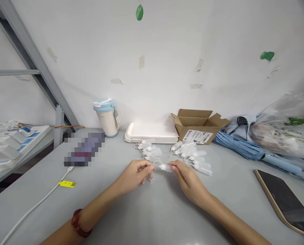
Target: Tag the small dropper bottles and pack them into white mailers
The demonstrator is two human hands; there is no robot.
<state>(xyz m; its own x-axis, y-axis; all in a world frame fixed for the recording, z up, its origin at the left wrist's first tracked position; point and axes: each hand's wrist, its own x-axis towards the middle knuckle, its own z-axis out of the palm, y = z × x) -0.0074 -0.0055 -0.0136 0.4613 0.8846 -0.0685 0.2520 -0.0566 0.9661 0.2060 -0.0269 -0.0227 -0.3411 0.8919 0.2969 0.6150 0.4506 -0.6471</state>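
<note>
My right hand [186,175] grips a small translucent dropper bottle [166,167] by its base, between thumb and fingers. The bottle lies level, its narrow tip pointing left. At that tip, my left hand [138,173] is closed in a pinch on a thin white cord [157,162] that loops from the bottle's neck; part of the cord shows below the fingers. Whether a cap is also between those fingertips is hidden. Just behind my hands lie two groups of similar bottles, a left group [153,152] and a right group [187,149], several in each, with thin cords at their tips.
Behind the bottles are a stack of white padded envelopes [152,132] and an open cardboard box [197,127]. A tumbler [107,117] and a blurred-out device [85,149] with a white cable [36,206] are left. A folded blue umbrella [238,146] and a phone [284,200] lie right.
</note>
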